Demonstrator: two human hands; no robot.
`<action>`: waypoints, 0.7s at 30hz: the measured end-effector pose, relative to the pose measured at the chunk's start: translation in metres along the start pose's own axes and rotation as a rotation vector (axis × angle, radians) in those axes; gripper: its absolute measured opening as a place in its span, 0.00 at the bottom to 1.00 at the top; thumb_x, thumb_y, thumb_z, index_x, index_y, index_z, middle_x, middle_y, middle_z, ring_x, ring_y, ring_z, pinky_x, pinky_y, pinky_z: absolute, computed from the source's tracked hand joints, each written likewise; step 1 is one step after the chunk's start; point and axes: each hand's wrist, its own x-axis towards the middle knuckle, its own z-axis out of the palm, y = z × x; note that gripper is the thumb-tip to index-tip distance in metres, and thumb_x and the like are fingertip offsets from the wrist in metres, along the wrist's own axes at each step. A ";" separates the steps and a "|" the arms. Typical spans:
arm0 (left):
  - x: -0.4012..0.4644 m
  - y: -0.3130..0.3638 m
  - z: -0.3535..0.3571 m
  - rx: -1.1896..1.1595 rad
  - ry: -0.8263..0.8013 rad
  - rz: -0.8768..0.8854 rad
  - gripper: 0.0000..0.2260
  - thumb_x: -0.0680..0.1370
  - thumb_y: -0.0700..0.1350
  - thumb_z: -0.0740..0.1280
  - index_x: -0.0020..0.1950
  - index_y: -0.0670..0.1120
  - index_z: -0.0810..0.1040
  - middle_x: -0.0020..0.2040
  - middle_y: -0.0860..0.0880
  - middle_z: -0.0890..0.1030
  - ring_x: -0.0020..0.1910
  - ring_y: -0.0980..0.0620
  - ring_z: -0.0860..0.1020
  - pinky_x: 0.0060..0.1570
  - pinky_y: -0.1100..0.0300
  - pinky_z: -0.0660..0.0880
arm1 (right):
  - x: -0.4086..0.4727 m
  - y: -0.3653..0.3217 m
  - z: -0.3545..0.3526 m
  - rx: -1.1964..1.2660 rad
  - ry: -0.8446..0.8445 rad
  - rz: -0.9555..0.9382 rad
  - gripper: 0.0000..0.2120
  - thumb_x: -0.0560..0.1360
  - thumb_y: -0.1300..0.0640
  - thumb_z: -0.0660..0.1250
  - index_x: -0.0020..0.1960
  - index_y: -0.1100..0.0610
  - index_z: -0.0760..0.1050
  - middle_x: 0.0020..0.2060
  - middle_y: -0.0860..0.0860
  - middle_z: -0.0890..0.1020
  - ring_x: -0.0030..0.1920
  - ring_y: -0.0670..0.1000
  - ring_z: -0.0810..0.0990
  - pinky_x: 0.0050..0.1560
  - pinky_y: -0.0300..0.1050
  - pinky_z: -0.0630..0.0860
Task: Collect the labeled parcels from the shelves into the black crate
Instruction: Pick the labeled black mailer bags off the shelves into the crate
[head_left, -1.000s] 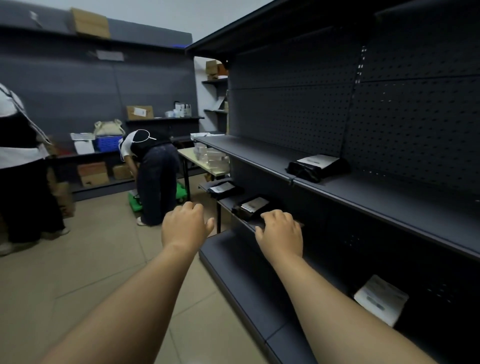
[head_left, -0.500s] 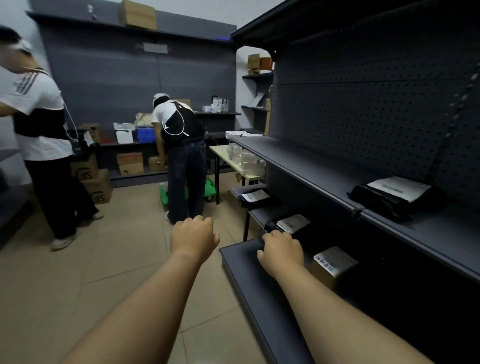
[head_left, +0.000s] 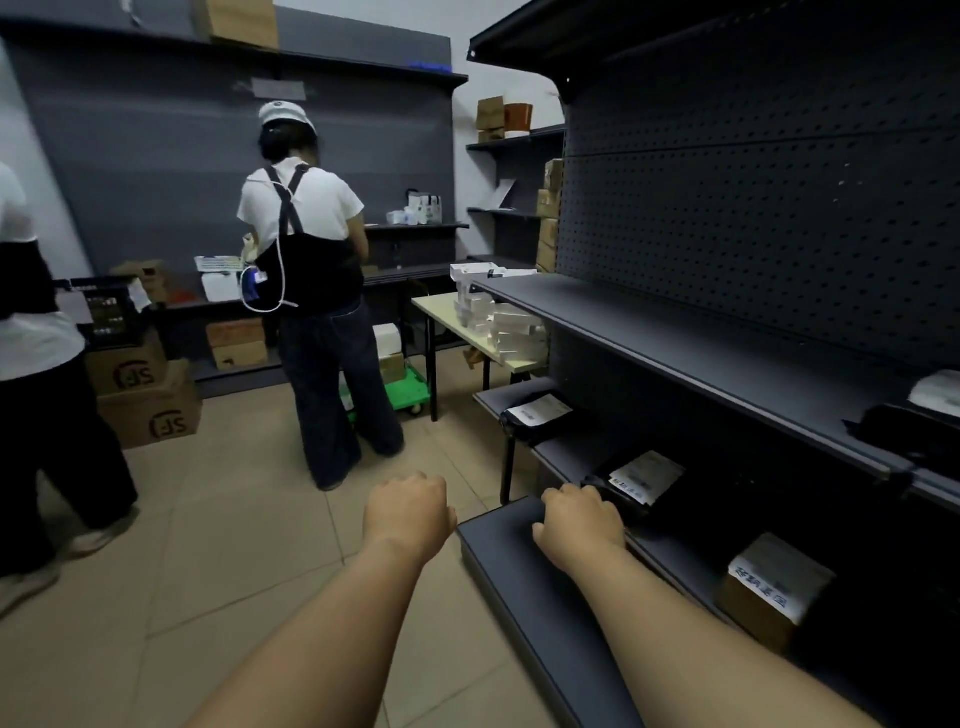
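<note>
Both arms out forward. Left hand (head_left: 408, 512) over the beige tiled floor (head_left: 218, 561), fingers curled into a loose fist, holding nothing. Right hand (head_left: 579, 525) over the near end of the dark grey metal bottom shelf (head_left: 524, 587), fingers curled down; cannot tell if the tips touch the shelf or grip anything.

Parcels, near to far:
- brown cardboard box with white printed label (head_left: 776, 590), on the low shelf to the right of the right forearm, well apart from the hand.
- black poly mailer with white label (head_left: 641, 478), flat on the next shelf up, just beyond the right hand.
- second black poly mailer with white label (head_left: 540, 413), flat at the far end of that run.
- black bag with white top (head_left: 914, 421) on the waist-height shelf, at the right edge, partly cut off.

Black plastic crate (head_left: 106, 312) far left, at the waist of a person in a white shirt (head_left: 31, 332); contents not readable.

Room: dark pegboard-backed shelving (head_left: 753, 208) on the right. Small pale table (head_left: 457, 322) stacked with white cartons (head_left: 511, 327) past its end. Second person in white cap and dark apron (head_left: 306, 260) faces the back-wall shelving. Brown cartons with round logo (head_left: 145, 400) stacked on the floor at left. Green platform trolley (head_left: 410, 387) behind that person's legs.
</note>
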 end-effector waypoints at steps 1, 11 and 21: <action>0.011 -0.014 0.003 0.002 0.001 0.014 0.13 0.79 0.52 0.57 0.56 0.47 0.75 0.55 0.47 0.78 0.53 0.46 0.77 0.46 0.55 0.67 | 0.011 -0.012 0.001 0.004 -0.003 0.015 0.20 0.78 0.49 0.59 0.67 0.55 0.69 0.65 0.52 0.72 0.66 0.56 0.67 0.61 0.49 0.67; 0.118 -0.130 0.032 -0.003 0.045 0.171 0.12 0.79 0.52 0.57 0.55 0.48 0.76 0.53 0.48 0.79 0.52 0.46 0.77 0.49 0.53 0.69 | 0.101 -0.106 0.019 0.064 -0.008 0.206 0.20 0.78 0.49 0.59 0.68 0.54 0.68 0.66 0.52 0.72 0.67 0.56 0.67 0.63 0.50 0.67; 0.206 -0.149 0.073 -0.058 0.080 0.307 0.11 0.79 0.51 0.57 0.51 0.48 0.75 0.51 0.49 0.79 0.50 0.47 0.77 0.43 0.56 0.64 | 0.169 -0.117 0.046 0.069 0.037 0.342 0.19 0.78 0.52 0.59 0.68 0.54 0.69 0.65 0.51 0.73 0.66 0.55 0.68 0.61 0.49 0.68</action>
